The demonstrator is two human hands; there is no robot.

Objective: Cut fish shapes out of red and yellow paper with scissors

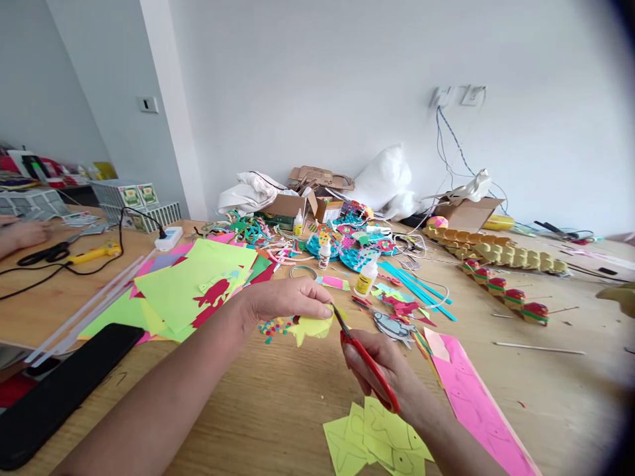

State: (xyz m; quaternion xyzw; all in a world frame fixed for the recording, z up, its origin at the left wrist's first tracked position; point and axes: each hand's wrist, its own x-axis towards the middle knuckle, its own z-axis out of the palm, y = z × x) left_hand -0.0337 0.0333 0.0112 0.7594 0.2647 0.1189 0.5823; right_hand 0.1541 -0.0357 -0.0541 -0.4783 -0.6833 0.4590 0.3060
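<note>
My left hand (292,301) pinches a yellow paper cutout (311,328) with a jagged outline above the table. In my right hand (384,367) is a pair of red-handled scissors (370,367), its dark blades reaching to the paper's right edge near my left fingertips. How far the blades are apart is hard to make out. Small coloured paper dots (272,328) lie behind the cutout. In front of my right wrist rest yellow paper pieces (350,439) with pencilled outlines. A grey fish cutout (391,326) lies beyond my right hand.
Stacked coloured sheets (193,284) with red cutouts lie left. Glue bottles (366,277) stand behind my hands. A pink drawn-on strip (476,403) lies right, near painted egg-carton strips (506,289). A black slab (69,396) sits front left; another person's hand (30,233) shows far left.
</note>
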